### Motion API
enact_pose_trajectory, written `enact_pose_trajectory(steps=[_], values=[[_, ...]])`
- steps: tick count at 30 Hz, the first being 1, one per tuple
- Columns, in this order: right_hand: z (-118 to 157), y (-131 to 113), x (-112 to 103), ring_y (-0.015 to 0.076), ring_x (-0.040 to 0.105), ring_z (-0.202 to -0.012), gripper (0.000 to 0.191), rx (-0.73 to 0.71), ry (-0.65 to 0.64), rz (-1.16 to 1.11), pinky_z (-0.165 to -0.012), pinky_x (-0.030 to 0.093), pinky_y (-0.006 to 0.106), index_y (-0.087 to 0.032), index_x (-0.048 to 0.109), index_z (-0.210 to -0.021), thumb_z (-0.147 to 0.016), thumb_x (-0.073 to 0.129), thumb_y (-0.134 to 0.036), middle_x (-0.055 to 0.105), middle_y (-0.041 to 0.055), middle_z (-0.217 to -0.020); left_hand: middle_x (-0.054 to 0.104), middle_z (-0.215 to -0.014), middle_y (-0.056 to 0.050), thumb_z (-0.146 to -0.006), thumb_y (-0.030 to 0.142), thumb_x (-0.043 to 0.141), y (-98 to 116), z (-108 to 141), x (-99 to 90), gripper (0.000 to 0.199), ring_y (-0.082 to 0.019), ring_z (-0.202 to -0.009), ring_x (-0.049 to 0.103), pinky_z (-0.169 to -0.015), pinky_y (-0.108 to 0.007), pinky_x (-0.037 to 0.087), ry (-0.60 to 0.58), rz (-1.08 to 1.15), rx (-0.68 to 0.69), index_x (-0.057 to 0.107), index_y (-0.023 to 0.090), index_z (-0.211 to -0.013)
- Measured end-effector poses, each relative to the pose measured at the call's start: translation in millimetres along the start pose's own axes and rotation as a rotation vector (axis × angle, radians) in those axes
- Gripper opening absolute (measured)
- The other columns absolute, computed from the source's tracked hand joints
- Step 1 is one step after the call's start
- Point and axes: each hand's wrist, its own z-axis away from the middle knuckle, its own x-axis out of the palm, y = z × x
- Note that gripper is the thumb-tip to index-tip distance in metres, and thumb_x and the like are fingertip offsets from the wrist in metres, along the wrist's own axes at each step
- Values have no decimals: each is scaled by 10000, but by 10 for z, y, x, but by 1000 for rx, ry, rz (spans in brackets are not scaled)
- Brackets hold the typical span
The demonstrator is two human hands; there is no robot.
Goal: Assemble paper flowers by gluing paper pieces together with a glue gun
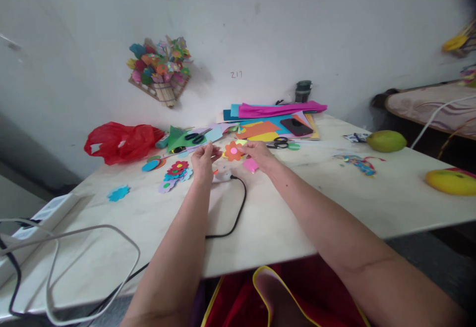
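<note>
Between my hands is an orange paper flower (233, 151) with a pink centre, pinched at its right edge by my right hand (259, 154). Close to its left side, my left hand (205, 160) has its fingertips pressed together; what they hold, if anything, is too small to make out. Below the hands lie a white glue gun (222, 176) with a black cord and a pink piece (251, 165). Layered paper flowers in red (177, 168), blue and purple rest left of my left hand. A blue paper flower (119, 193) lies farther left.
Scissors (196, 137), coloured sheets (258, 131), a phone (296, 127) and a red plastic bag (121, 141) lie along the back. Mangoes (386, 140) are at the right. A power strip (48, 213) and looped cables occupy the left front.
</note>
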Motion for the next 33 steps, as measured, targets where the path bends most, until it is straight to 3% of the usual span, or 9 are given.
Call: enact_pose_trajectory(steps=[6,11,14,17,18,21,26,30,33], values=[[-3,-4,-30,144,531,-611,287,-21,1,37,-576,377,273,-180,582,-524,-588,720,-424,599,16,-569,582,-617,-10,-697,647,573,30,-59,-52,483,-104,-547,578,-653,-279,527,163,-7,25,425,192,-629],[-57,64,-67,159,559,-620,280,-26,4,55,-578,394,280,-181,582,-529,-596,728,-411,591,13,-548,507,-592,16,-772,661,416,-26,-258,-267,459,-98,-530,536,-607,-265,504,405,-56,164,358,218,-669],[-90,109,-82,157,558,-602,273,-31,31,67,-554,391,273,-180,584,-529,-604,734,-396,584,7,-532,486,-597,26,-779,599,448,-26,-344,-377,415,-84,-516,508,-585,-251,496,484,-74,209,343,215,-661],[-99,115,-85,140,557,-585,252,-17,52,57,-542,391,253,-166,597,-533,-599,739,-363,589,0,-534,480,-577,32,-749,547,530,16,-322,-369,392,-77,-490,490,-559,-242,491,523,-103,197,398,198,-630],[-94,105,-83,132,558,-580,239,-6,56,43,-539,392,244,-159,607,-540,-596,742,-349,594,-2,-536,474,-563,40,-722,536,579,32,-292,-340,390,-75,-485,489,-562,-241,495,504,-93,197,417,193,-631],[-66,56,-70,115,559,-549,204,32,43,-26,-526,394,228,-148,639,-569,-586,756,-314,613,-2,-540,495,-532,37,-662,532,668,58,-178,-218,408,-80,-462,495,-519,-236,484,295,-98,137,478,173,-616],[-15,-18,-51,99,533,-474,210,71,-31,-74,-527,413,240,-147,659,-575,-572,790,-312,622,7,-516,548,-537,7,-697,533,654,51,-45,-63,404,-91,-434,504,-461,-233,457,2,-246,37,579,138,-662],[-1,-23,-67,94,522,-463,251,68,-82,-50,-520,404,240,-145,652,-569,-557,801,-347,600,-6,-495,654,-709,-50,-746,517,616,60,9,-29,407,-151,-656,620,-554,-254,504,-160,-346,-1,638,133,-877],[-9,2,-87,92,518,-473,280,26,-127,-12,-515,392,235,-150,640,-559,-555,795,-383,593,-13,-499,673,-750,-66,-743,561,593,60,29,-38,451,-177,-745,625,-590,-264,497,-234,-449,12,666,137,-878]])
